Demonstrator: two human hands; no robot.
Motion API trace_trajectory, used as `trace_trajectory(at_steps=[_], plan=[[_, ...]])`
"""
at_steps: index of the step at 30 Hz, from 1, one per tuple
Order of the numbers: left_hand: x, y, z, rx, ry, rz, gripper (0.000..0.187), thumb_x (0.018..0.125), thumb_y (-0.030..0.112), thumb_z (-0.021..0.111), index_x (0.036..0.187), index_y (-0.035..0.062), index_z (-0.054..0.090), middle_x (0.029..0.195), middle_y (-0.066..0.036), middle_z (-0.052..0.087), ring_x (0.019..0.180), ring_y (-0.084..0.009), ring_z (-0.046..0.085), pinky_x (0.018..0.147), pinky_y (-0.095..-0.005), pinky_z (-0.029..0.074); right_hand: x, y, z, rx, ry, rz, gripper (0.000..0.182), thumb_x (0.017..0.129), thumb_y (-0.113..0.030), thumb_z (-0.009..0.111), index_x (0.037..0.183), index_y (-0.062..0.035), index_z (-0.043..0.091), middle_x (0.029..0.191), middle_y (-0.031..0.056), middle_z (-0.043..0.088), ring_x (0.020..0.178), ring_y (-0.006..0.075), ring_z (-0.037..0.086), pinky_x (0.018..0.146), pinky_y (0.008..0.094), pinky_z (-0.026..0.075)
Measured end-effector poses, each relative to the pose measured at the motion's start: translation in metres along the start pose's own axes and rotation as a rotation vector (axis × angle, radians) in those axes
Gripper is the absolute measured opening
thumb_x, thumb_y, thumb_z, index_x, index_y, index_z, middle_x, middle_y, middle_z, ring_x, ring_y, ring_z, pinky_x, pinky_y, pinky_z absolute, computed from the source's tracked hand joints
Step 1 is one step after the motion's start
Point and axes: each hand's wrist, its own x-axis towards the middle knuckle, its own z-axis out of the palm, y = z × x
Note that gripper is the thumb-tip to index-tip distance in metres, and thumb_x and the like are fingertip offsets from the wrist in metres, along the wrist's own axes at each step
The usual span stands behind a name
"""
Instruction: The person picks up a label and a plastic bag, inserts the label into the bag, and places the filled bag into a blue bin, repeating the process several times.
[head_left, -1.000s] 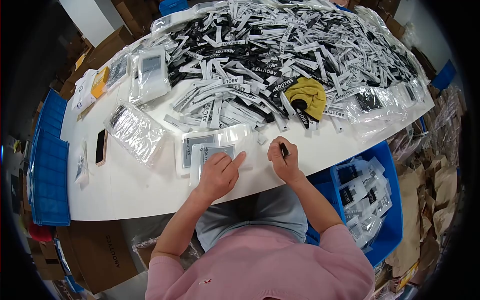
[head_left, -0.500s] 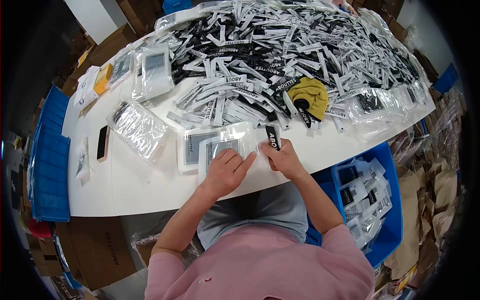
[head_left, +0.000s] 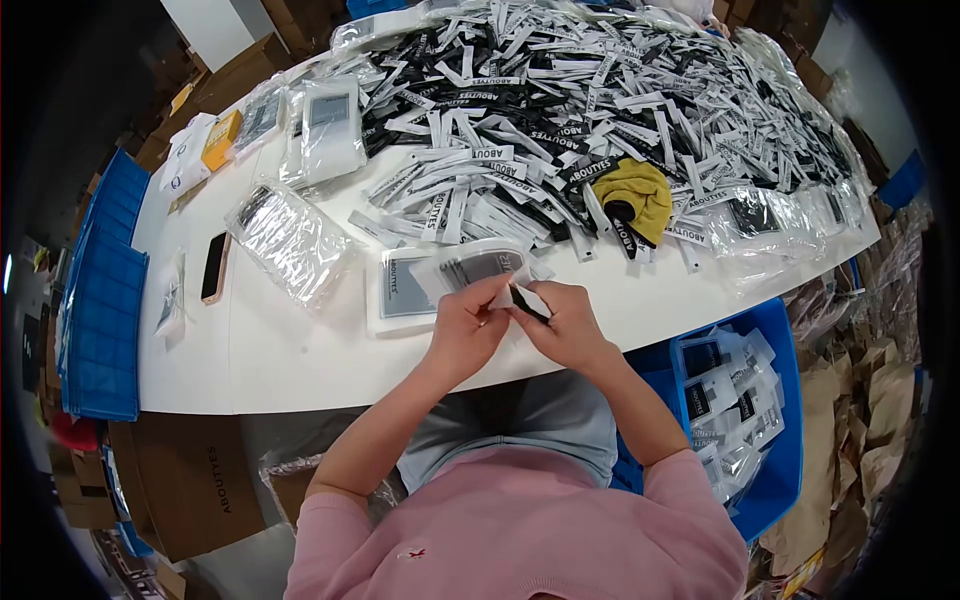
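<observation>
A: Say the hands were the middle of the dial, twelve at the far side. What was in the left hand [head_left: 468,325]?
B: Its fingers were pinched on the near edge of a grey-labelled clear pouch [head_left: 470,268], which slanted away toward eleven o'clock.
A: And the right hand [head_left: 568,328]?
B: Narrow too, gripping a black strip [head_left: 531,304] right beside the left fingers, near that edge. I couldn't tell whether any of it lay inside.
A: What was around them?
B: A stack of similar pouches [head_left: 403,293] lay at nine o'clock on the white surface [head_left: 270,350], with a phone [head_left: 214,268] well beyond it, also about nine. The big heap of black and white strips [head_left: 560,90] spread out from twelve to one.
A: The yellow cloth [head_left: 640,190]?
B: Between one and two, at the heap's near edge. A blue bin [head_left: 790,430] of filled packets [head_left: 745,385] sat around four, below the surface.
</observation>
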Motion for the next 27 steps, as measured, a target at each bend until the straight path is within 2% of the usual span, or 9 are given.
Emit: trace_trajectory(at_steps=[6,8,10,13,16,19,24,26,27], plan=[[0.020,0.004,-0.007,0.252,-0.092,0.194,0.026,0.066,-0.009,0.059,0.088,0.0018,0.067,0.070,-0.008,0.061,0.057,-0.0144,0.056,0.051,-0.0248,0.044,-0.004,-0.012,-0.006,-0.140,0.013,-0.136,0.023,0.064,-0.004,0.063,0.085,-0.0019,0.056,0.074,0.0116,0.059,0.063,0.0305,0.058,0.053,0.0376,0.046],[0.034,0.005,-0.012,0.371,0.054,0.427,0.024,0.065,-0.009,0.060,0.084,0.0034,0.068,0.063,-0.007,0.058,0.054,-0.0138,0.052,0.050,-0.0256,0.043,-0.003,-0.020,-0.005,-0.120,0.010,-0.165,0.021,0.064,-0.004,0.062,0.083,-0.0021,0.055,0.073,0.0117,0.058,0.063,0.0305,0.058,0.052,0.0374,0.046],[0.039,0.009,-0.013,0.402,0.062,0.456,0.031,0.064,-0.007,0.062,0.092,0.0062,0.067,0.062,-0.007,0.057,0.053,-0.0145,0.051,0.050,-0.0261,0.042,0.001,-0.020,-0.005,-0.045,0.091,-0.162,0.017,0.063,-0.004,0.062,0.078,-0.0031,0.055,0.069,0.0116,0.056,0.061,0.0300,0.057,0.051,0.0363,0.045],[0.036,0.018,-0.012,0.315,-0.252,0.032,0.049,0.066,-0.004,0.061,0.113,0.0105,0.060,0.063,-0.009,0.057,0.053,-0.0212,0.054,0.047,-0.0295,0.043,0.004,-0.022,-0.011,-0.023,0.098,-0.134,0.017,0.063,-0.005,0.065,0.077,-0.0030,0.055,0.068,0.0126,0.055,0.060,0.0312,0.056,0.051,0.0362,0.044],[0.035,0.040,-0.015,0.544,0.134,0.342,0.051,0.065,-0.007,0.054,0.112,0.0117,0.061,0.061,-0.008,0.052,0.049,-0.0219,0.051,0.045,-0.0307,0.042,0.008,0.009,-0.018,-0.209,0.188,-0.122,0.019,0.063,-0.008,0.069,0.077,-0.0027,0.056,0.067,0.0133,0.055,0.060,0.0328,0.056,0.050,0.0361,0.044],[0.037,0.040,-0.016,0.854,0.070,0.684,0.056,0.062,-0.007,0.055,0.114,0.0127,0.061,0.062,-0.008,0.053,0.048,-0.0229,0.050,0.043,-0.0320,0.041,0.014,0.008,-0.006,-0.125,0.321,-0.065,0.022,0.069,-0.012,0.069,0.083,-0.0013,0.056,0.071,0.0140,0.057,0.062,0.0329,0.057,0.052,0.0368,0.045],[0.055,0.022,-0.011,0.635,0.254,0.621,0.064,0.058,-0.009,0.056,0.117,0.0154,0.060,0.055,-0.004,0.040,0.045,-0.0205,0.043,0.041,-0.0330,0.037,0.013,-0.006,0.010,-0.208,0.230,-0.072,0.031,0.081,-0.020,0.062,0.102,0.0007,0.053,0.084,0.0159,0.060,0.073,0.0329,0.060,0.058,0.0359,0.048],[0.044,0.022,-0.006,0.715,0.190,0.671,0.063,0.059,-0.007,0.057,0.118,0.0151,0.059,0.058,-0.005,0.044,0.047,-0.0207,0.045,0.043,-0.0330,0.038,0.017,0.009,0.016,0.030,0.074,0.126,0.033,0.085,-0.025,0.056,0.106,0.0003,0.052,0.085,0.0167,0.060,0.073,0.0308,0.061,0.057,0.0336,0.048],[0.038,0.021,-0.003,0.794,0.133,0.718,0.063,0.059,-0.006,0.057,0.119,0.0149,0.059,0.060,-0.005,0.048,0.050,-0.0209,0.047,0.044,-0.0329,0.039,0.026,0.014,0.020,0.227,0.111,0.000,0.036,0.088,-0.028,0.048,0.109,0.0011,0.050,0.083,0.0177,0.059,0.070,0.0313,0.060,0.058,0.0350,0.047]])
